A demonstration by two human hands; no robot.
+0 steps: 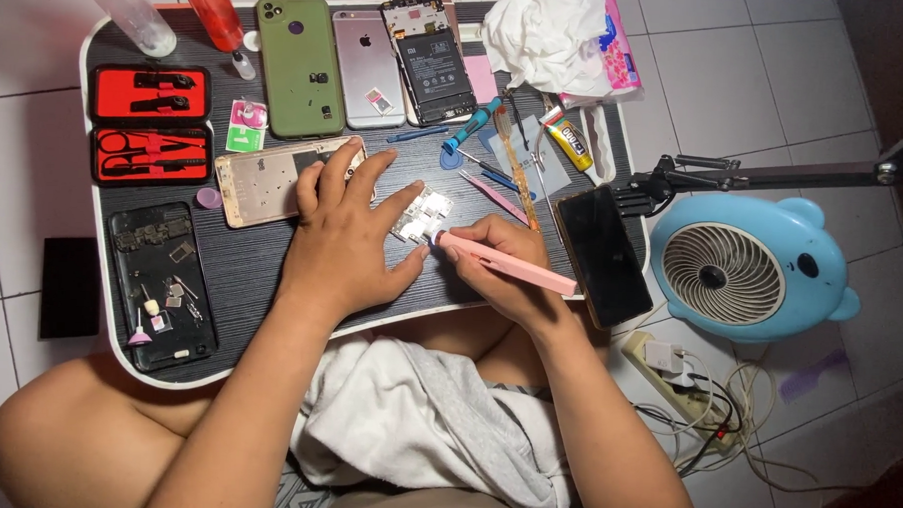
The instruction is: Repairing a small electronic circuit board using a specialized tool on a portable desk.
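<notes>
While a small silvery phone part (422, 215) is lying near the middle of the dark desk (251, 267), a person's left hand (347, 235) is pressing down beside it, fingers spread wide, the fingertips touching the part's left edge. The right hand (501, 266) is gripping a pink pen-shaped tool (506, 262), its tip meeting the part's near right corner. Just left of the left hand, a gold phone frame (264, 182) is lying partly under the fingers. Farther left, two red tool cases (148, 123) are sitting open, and near them an opened black phone (162, 284) is holding loose screws and small parts. Along the far edge, a green phone (300, 66), a silver phone (370, 66) and a phone with its battery exposed (428, 58) are lying side by side, with a crumpled white cloth (544, 37) to their right. Tweezers, a blue screwdriver (471, 126) and a yellow glue tube (572, 143) are lying scattered to the right of the part. At the desk's right edge, a black phone (604, 254) is hanging in a clamp arm (764, 175), and a light blue bear-shaped fan (751, 269) is sitting on the tiled floor beyond it.
</notes>
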